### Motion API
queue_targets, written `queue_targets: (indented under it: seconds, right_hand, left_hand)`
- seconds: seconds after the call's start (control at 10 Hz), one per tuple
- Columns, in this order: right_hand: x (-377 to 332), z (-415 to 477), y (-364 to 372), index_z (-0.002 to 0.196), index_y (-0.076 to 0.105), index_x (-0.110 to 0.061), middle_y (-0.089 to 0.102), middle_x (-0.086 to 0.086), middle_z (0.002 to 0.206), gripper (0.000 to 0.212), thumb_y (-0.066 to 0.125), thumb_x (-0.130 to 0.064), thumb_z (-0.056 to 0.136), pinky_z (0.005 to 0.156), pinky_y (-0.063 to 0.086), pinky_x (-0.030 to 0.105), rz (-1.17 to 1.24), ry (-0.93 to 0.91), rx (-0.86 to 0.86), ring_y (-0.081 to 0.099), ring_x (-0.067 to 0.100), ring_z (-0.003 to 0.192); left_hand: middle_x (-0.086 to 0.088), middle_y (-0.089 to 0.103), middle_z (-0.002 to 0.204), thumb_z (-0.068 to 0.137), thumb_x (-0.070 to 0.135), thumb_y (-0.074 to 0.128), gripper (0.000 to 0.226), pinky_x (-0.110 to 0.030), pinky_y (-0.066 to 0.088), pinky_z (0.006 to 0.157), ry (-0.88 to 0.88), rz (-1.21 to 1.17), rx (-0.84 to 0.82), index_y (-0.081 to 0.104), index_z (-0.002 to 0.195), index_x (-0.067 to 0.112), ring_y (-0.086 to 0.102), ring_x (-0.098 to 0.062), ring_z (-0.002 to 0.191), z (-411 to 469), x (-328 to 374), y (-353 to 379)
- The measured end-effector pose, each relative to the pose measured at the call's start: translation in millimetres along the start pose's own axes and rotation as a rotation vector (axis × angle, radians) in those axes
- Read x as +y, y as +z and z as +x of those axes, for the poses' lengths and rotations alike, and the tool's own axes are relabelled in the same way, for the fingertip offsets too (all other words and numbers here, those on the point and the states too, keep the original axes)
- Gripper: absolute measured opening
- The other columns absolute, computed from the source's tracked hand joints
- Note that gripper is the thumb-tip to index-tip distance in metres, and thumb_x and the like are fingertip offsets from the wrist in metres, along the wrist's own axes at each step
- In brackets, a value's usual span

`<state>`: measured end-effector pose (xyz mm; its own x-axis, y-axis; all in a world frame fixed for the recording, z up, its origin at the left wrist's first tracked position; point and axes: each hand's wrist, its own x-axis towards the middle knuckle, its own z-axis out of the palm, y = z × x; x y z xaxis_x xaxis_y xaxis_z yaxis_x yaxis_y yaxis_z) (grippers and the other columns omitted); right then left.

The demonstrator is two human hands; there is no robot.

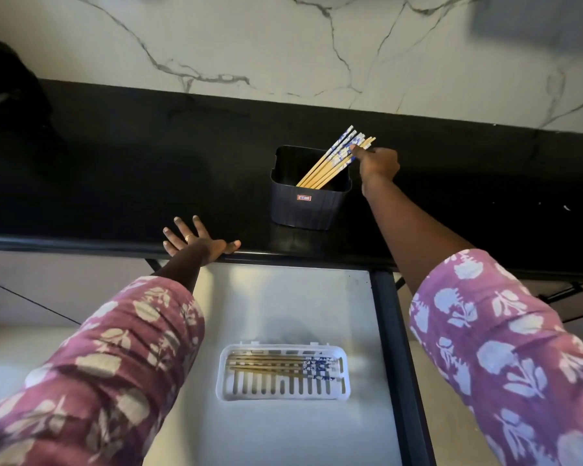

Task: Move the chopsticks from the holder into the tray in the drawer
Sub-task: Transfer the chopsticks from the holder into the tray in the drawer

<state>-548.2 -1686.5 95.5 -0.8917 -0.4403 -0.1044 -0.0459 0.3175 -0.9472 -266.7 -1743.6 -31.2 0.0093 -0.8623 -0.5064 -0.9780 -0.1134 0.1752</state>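
A dark square holder stands on the black counter. Several wooden chopsticks with blue-and-white tops lean out of it toward the right. My right hand reaches to their patterned ends, fingertips pinched on them. My left hand lies flat with fingers spread on the counter's front edge, holding nothing. Below, the open drawer holds a white slotted tray with several chopsticks lying side by side in its far half.
The black counter runs across the view below a white marble wall. A dark object sits at the far left. The drawer's black side rail runs down its right side.
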Motion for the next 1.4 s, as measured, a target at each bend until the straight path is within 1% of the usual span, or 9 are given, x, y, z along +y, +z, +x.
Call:
queue_targets:
  seconds: [0.2,0.3,0.5,0.7,0.8,1.1,1.2,1.3,1.4]
  right_hand:
    - [2,14,8,0.092,0.07,0.0,0.072,0.02,0.097,0.017,0.073,-0.003,0.076,0.079,0.06,0.039,0.18,0.137,0.022,0.07,0.027,0.082]
    - [0,12,6,0.07,0.063,-0.006,0.07,0.015,0.084,0.011,0.07,-0.001,0.077,0.053,0.056,0.027,0.244,0.201,0.008,0.066,0.02,0.062]
    - [-2,12,6,0.072,0.06,-0.007,0.068,0.013,0.082,0.012,0.067,-0.001,0.08,0.041,0.047,0.022,0.301,0.232,0.036,0.062,0.015,0.053]
    - [-10,13,4,0.083,0.066,0.002,0.07,0.019,0.086,0.005,0.062,0.0,0.081,0.069,0.06,0.038,0.295,0.15,0.182,0.071,0.029,0.076]
    - [-17,13,-1,0.061,0.057,-0.005,0.062,0.014,0.072,0.019,0.059,0.0,0.079,0.062,0.055,0.037,0.285,0.078,0.233,0.065,0.028,0.068]
    - [-50,5,-32,0.08,0.07,0.004,0.071,0.019,0.076,0.012,0.059,0.0,0.077,0.07,0.06,0.044,0.259,-0.162,0.253,0.07,0.032,0.072]
    - [-66,0,-43,0.074,0.067,-0.004,0.069,0.015,0.073,0.01,0.059,0.001,0.076,0.075,0.058,0.047,0.267,-0.243,0.243,0.07,0.033,0.075]
    - [-86,-9,-55,0.074,0.066,-0.01,0.068,0.009,0.07,0.011,0.062,-0.001,0.078,0.078,0.058,0.046,0.286,-0.303,0.228,0.071,0.03,0.074]
    - [-105,-21,-66,0.063,0.06,-0.017,0.068,0.011,0.071,0.024,0.063,0.0,0.078,0.07,0.061,0.042,0.354,-0.339,0.198,0.069,0.025,0.064]
  left_hand:
    - [-0.013,-0.025,0.155,0.071,0.078,0.05,0.115,-0.052,-0.009,0.115,0.001,0.006,-0.02,-0.013,0.149,0.022,-0.022,-0.042,0.141,-3,2,-3]
    - [-0.014,-0.026,0.155,0.072,0.077,0.049,0.115,-0.052,-0.009,0.115,0.007,0.006,-0.026,-0.014,0.149,0.021,-0.022,-0.042,0.141,-4,2,-4]
    - [-0.013,-0.026,0.155,0.072,0.076,0.051,0.115,-0.052,-0.009,0.115,0.012,0.001,-0.018,-0.014,0.149,0.021,-0.022,-0.042,0.141,-6,2,-4]
    - [-0.013,-0.027,0.155,0.072,0.076,0.051,0.115,-0.052,-0.009,0.115,0.019,0.002,-0.013,-0.015,0.149,0.021,-0.022,-0.042,0.141,-8,1,-5]
    - [-0.013,-0.026,0.155,0.073,0.075,0.051,0.114,-0.051,-0.009,0.115,0.022,0.007,-0.007,-0.015,0.149,0.021,-0.022,-0.041,0.141,-9,2,-5]
    - [-0.014,-0.021,0.157,0.069,0.08,0.049,0.116,-0.05,-0.007,0.117,0.031,-0.021,0.022,-0.01,0.15,0.02,-0.019,-0.041,0.142,-11,-2,-4]
    - [-0.015,-0.017,0.157,0.072,0.074,0.055,0.114,-0.049,-0.005,0.117,0.017,-0.083,-0.008,-0.005,0.15,0.018,-0.016,-0.04,0.143,-13,0,-14]
    - [-0.018,0.005,0.158,0.077,0.067,0.055,0.101,-0.048,0.006,0.117,0.052,-0.195,0.014,0.011,0.151,0.013,0.005,-0.038,0.145,-18,11,-36]
    - [-0.016,0.033,0.15,0.086,0.058,0.05,0.077,-0.049,0.019,0.115,0.304,-0.26,0.212,0.031,0.144,0.011,0.03,-0.036,0.138,-39,36,-61]
